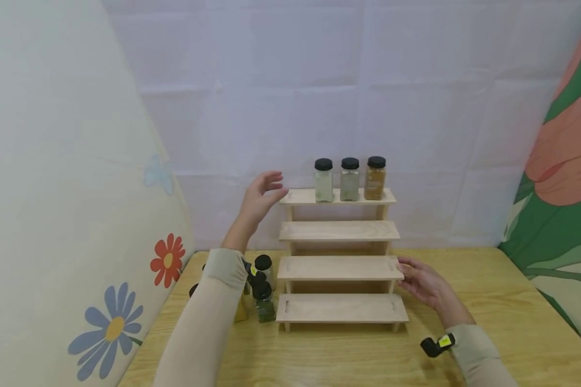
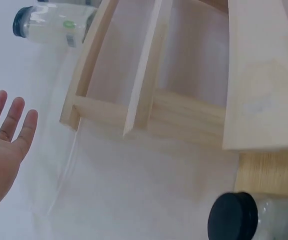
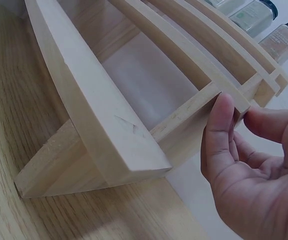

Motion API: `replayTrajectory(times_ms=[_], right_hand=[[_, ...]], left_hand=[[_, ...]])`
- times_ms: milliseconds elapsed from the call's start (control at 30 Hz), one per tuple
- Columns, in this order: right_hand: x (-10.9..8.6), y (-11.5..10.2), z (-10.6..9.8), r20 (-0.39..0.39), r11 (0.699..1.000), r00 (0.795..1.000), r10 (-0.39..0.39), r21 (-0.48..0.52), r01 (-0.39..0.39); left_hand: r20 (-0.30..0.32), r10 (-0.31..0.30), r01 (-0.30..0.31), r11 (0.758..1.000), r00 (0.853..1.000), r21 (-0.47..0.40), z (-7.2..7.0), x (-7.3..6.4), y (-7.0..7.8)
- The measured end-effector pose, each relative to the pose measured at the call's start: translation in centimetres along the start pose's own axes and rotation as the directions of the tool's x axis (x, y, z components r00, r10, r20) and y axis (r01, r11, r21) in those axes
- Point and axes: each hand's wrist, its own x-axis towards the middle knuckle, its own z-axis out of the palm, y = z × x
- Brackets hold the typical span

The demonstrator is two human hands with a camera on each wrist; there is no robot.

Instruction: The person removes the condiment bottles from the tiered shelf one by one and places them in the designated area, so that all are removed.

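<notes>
Rack (image 1: 339, 230) is apparently being stocked, right hand (image 1: 425, 286) pinching a shelf (image 1: 339, 267) by its end, left hand (image 1: 263, 195) hovering empty, fingers parted, next move probably calling for a jar (image 1: 264, 309).

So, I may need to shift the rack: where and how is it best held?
Probably hold the rack by both ends of its second-lowest shelf, coming from left and right: they overhang the supports, giving fingers an edge. The right hand pinches the right end.
</notes>
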Motion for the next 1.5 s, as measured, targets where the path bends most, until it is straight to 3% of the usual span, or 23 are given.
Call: replayTrajectory(times_ms=[400, 1000, 1300, 1500], right_hand=[[0.2, 0.1, -0.3, -0.011, 1.0, 1.0, 0.001, -0.012, -0.001], [0.4, 0.3, -0.5, -0.024, 1.0, 1.0, 0.0, 0.002, 0.0], [0.1, 0.3, -0.1, -0.02, 1.0, 1.0, -0.007, -0.005, 0.007], [0.6, 0.5, 0.3, -0.009, 1.0, 1.0, -0.005, -0.005, 0.005]], left_hand=[[0.045, 0.02, -0.017, 0.998, 0.999, -0.057, 2.9, 2.3, 0.0], [0.073, -0.008, 0.013, 0.998, 0.997, -0.065, 7.5, 4.9, 0.2], [0.065, -0.048, 0.049, 0.999, 0.997, -0.017, 8.3, 5.6, 0.1], [0.027, -0.072, 0.071, 0.997, 0.997, 0.026, 7.7, 5.4, 0.6]])
